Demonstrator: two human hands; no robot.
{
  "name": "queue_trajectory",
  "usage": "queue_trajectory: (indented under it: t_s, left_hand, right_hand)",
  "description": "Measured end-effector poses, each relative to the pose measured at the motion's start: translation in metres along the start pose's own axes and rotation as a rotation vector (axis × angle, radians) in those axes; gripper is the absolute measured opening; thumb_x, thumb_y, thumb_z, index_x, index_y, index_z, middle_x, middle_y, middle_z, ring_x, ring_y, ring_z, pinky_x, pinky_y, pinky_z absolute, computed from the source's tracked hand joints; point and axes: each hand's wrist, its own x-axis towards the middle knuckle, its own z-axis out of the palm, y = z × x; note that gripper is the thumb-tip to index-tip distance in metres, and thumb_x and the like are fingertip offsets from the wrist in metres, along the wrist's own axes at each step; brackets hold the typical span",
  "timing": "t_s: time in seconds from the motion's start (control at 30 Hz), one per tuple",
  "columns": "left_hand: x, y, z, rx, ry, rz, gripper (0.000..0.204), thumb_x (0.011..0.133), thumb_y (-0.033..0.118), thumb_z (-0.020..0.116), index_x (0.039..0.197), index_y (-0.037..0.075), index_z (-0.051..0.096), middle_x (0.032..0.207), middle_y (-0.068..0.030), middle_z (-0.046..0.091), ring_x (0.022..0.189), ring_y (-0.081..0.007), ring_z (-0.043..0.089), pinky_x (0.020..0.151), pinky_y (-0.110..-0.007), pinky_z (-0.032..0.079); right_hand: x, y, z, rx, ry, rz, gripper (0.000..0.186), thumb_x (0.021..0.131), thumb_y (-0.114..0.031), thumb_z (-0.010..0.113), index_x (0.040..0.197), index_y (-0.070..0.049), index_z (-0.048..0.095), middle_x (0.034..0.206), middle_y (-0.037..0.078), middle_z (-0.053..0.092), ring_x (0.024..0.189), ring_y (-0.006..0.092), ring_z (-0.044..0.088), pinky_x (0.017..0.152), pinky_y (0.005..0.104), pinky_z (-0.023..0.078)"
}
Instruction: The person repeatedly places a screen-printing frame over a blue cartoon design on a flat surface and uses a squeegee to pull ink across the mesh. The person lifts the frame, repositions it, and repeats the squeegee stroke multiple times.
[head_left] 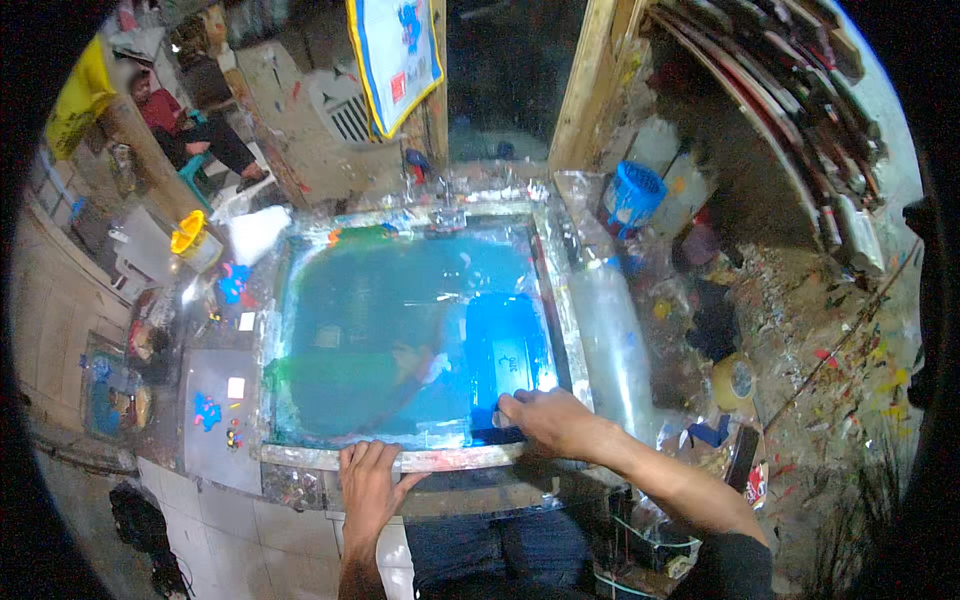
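Closest to me, the left hand (370, 485) lies over the near rail of the screen frame (470, 459); its grip is half spread, fingers on the wood and thumb out to the side, and I can't make out whether it clamps the rail or just steadies it. My right hand (560, 425) is at the lower right corner of the mesh, fingers curled closely together; a small pale edge shows at the fingertips, but what that grip has hold of, if anything, I can't say. Just beyond it, wet-looking blue ink (490, 345) covers the right part of the mesh (370, 295), inside the frame on the tabletop (290, 490). I judge the step in hand to be working the ink at that near corner; the next move calls for even pressure along the blue band, with the left hand holding the frame from shifting. Left of the frame lies a grey sheet (232, 365) bearing a blue figure (207, 411); farther off stand a yellow tub (203, 250) and a blue bucket (637, 197).
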Motion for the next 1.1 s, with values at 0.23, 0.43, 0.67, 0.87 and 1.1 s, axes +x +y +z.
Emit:
queue_trajectory:
  t_s: [0.23, 0.43, 0.67, 0.87, 1.1]
  left_hand:
    - [0.029, 0.016, -0.084, 0.132, 0.103, 0.167, 0.052, 0.074, 0.051, 0.084, 0.099, 0.006, 0.075, 0.099, -0.0104, 0.069, 0.096, -0.0302, 0.062, 0.091, -0.047, 0.043]
    - [0.036, 0.141, -0.027, -0.398, 0.347, 0.307, 0.047, 0.092, 0.043, 0.074, 0.104, -0.002, 0.069, 0.113, -0.0194, 0.069, 0.114, -0.0372, 0.060, 0.105, -0.054, 0.041]
    - [0.078, 0.137, 0.069, -0.756, -0.260, 0.257, 0.047, 0.102, 0.044, 0.060, 0.100, -0.001, 0.071, 0.116, -0.0279, 0.069, 0.109, -0.0429, 0.067, 0.102, -0.052, 0.050]
    - [0.161, -0.028, 0.045, 0.265, -0.040, 0.001, 0.071, 0.091, 0.051, 0.069, 0.153, 0.022, 0.050, 0.167, -0.0154, 0.032, 0.153, -0.0519, 0.022, 0.118, -0.074, 0.020]
    - [0.097, 0.002, 0.061, -0.602, 0.344, -0.032, 0.030, 0.102, 0.019, 0.059, 0.125, 0.003, 0.067, 0.114, -0.0178, 0.074, 0.104, -0.0368, 0.071, 0.089, -0.046, 0.057]
  right_hand:
    - [-0.038, -0.060, -0.020, -0.258, 0.760, 0.120, 0.039, 0.090, -0.031, 0.075, 0.114, -0.004, 0.061, 0.092, 0.014, 0.059, 0.092, 0.0309, 0.059, 0.083, 0.0495, 0.040]
    - [-0.011, -0.062, -0.158, -0.265, 1.098, -0.014, 0.041, 0.092, -0.039, 0.073, 0.086, -0.001, 0.060, 0.076, 0.019, 0.059, 0.070, 0.0371, 0.060, 0.062, 0.0458, 0.045]
    - [0.021, -0.049, -0.307, -0.278, 1.012, 0.081, 0.065, 0.096, -0.055, 0.062, 0.098, 0.009, 0.072, 0.086, 0.032, 0.069, 0.089, 0.0460, 0.070, 0.084, 0.0466, 0.053]
    - [0.039, -0.019, -0.358, -0.248, 0.934, -0.011, 0.057, 0.099, -0.050, 0.056, 0.108, 0.003, 0.075, 0.093, 0.029, 0.073, 0.093, 0.0396, 0.072, 0.090, 0.0448, 0.052]
    - [0.082, 0.026, -0.421, -0.175, 0.844, 0.026, 0.061, 0.101, -0.051, 0.058, 0.109, 0.007, 0.074, 0.097, 0.017, 0.072, 0.096, 0.0229, 0.066, 0.091, 0.0339, 0.047]
